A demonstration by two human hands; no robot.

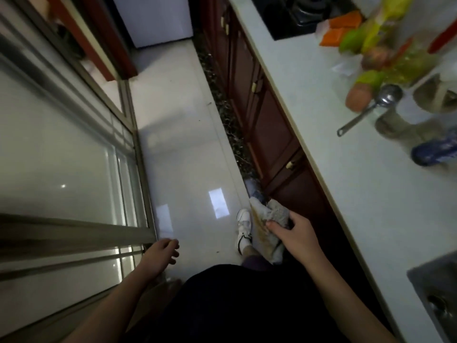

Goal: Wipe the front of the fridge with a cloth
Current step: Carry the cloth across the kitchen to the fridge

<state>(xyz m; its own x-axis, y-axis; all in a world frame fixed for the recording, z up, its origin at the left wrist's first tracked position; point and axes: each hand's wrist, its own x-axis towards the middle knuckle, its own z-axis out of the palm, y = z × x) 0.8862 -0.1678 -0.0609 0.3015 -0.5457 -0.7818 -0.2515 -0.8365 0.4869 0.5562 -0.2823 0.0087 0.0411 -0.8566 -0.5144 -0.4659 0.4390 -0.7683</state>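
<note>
Dim interior overall. Bright rectangular reflections glare on the glossy white tiled floor. Motion blur smears the items on the pale white counter, upper right. Wide-angle distortion bends edge lines. Lower frame lies in deep shadow.

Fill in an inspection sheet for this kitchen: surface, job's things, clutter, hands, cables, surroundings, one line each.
Surface: white appliance front at the far end, likely the fridge; nothing touching it.
Job's things: grey stained cloth, bunched, far from the fridge.
Clutter: ladle, blue bottle, blurred packets on the countertop.
Hands: right hand grips the cloth; left hand loosely curled, holds nothing.
Cables: nothing seen.
Surroundings: tiled floor, dark cabinets, glass sliding door, black hob.
</note>
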